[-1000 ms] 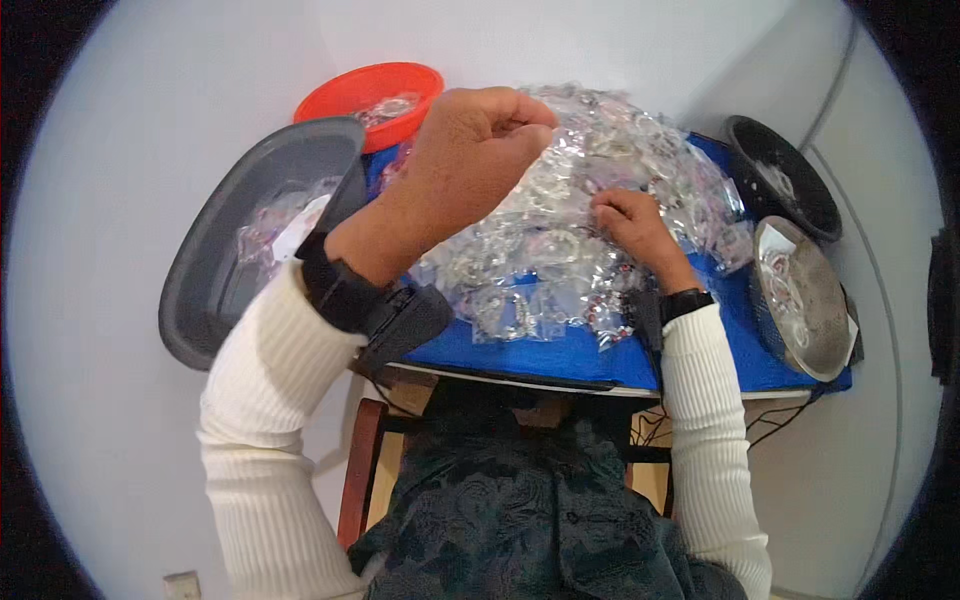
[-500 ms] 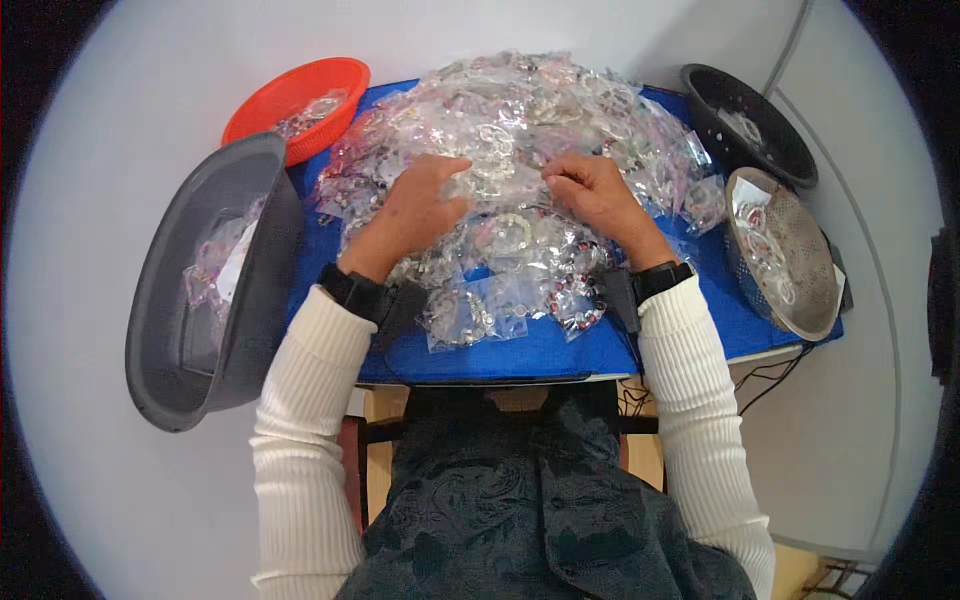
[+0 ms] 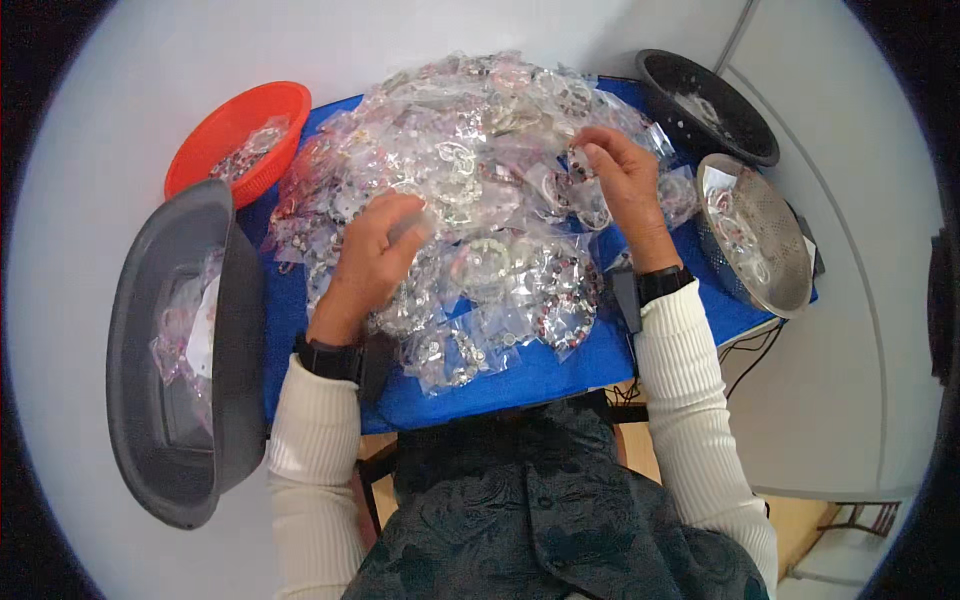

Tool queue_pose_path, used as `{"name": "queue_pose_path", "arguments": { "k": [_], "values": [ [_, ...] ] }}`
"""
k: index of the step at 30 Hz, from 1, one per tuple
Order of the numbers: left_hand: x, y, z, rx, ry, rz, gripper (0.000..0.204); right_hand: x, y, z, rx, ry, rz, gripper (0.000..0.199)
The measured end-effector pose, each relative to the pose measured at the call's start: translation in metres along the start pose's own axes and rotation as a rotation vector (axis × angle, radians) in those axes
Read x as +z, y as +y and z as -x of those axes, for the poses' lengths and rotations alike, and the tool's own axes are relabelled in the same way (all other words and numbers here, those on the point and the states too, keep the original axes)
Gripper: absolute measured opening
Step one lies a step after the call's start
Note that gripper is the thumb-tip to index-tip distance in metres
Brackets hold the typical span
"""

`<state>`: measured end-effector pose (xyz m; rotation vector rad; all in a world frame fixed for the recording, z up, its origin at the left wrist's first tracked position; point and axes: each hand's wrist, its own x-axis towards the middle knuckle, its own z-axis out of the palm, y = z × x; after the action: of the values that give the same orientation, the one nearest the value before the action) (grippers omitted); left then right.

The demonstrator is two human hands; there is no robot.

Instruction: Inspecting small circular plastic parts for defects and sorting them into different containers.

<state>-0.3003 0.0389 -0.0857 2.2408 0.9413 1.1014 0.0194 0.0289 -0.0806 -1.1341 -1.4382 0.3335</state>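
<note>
A wide heap of clear plastic bags with beaded bracelets (image 3: 455, 160) covers the blue table covering. My right hand (image 3: 625, 178) is raised over the heap's right side. Its thumb and fingers are closed on a bagged bracelet (image 3: 578, 165) with dark red and pale beads. Over the left part of the heap is my left hand (image 3: 378, 250), fingers curled toward the thumb. A blurred, see-through patch shows at those fingertips, and I cannot make out what it is. Nearer to me lie separate bagged bracelets, among them a red-and-silver one (image 3: 566, 305).
At the left stand a red basket (image 3: 180, 165) and a deep grey tub (image 3: 240, 400), both with bagged pieces inside. A black basket (image 3: 745, 140) and a perforated metal-coloured colander (image 3: 790, 270) stand at the right. Cables (image 3: 750, 355) hang past the table's right front edge.
My hands have moved apart: the right one rightward with the bagged bracelet, the left one down and to the left. The whole view has also shifted and tilted.
</note>
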Motion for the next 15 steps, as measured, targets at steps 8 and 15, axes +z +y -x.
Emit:
{"name": "queue_pose_path", "arguments": {
  "k": [8, 15],
  "values": [
    [0.0, -0.005, 0.005, 0.146, -0.085, -0.101, 0.039, -0.002, 0.004, 0.005, -0.151, -0.125, 0.348, 0.027],
    [0.008, -0.002, 0.005, 0.121, 0.056, -0.148, 0.036, 0.001, -0.002, 0.01, -0.149, -0.353, 0.381, 0.038]
  ]
}}
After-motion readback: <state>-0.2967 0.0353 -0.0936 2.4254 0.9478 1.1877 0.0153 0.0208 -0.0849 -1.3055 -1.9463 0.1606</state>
